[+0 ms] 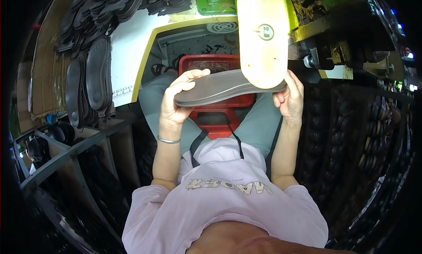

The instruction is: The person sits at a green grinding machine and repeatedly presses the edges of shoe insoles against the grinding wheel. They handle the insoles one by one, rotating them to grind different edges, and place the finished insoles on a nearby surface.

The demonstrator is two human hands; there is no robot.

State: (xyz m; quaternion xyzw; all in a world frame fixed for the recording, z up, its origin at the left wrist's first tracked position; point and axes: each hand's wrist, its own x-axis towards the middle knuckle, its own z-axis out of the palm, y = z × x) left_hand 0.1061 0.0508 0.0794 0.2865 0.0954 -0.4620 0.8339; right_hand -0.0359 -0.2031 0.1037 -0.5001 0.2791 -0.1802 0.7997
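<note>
A dark brown shoe sole [220,88] is held level in front of me, over my lap. My left hand [178,96] is closed around its left end, thumb and fingers on opposite faces. At the right end, my right hand [291,98] grips the sole, with part of the grip hidden behind a pale yellow oval lamp or machine cover [263,38]. That cover hangs between me and the work and hides part of the sole's right half. Beneath the sole, a red plastic basket [209,59] stands between my knees.
Dark soles [99,74] lie piled on the white tabletop [127,43] at the left, beside a cardboard box [50,60]. A green machine [215,2] stands at the back. Metal racks [83,142] flank me on the left, and shelves of dark soles [343,122] on the right.
</note>
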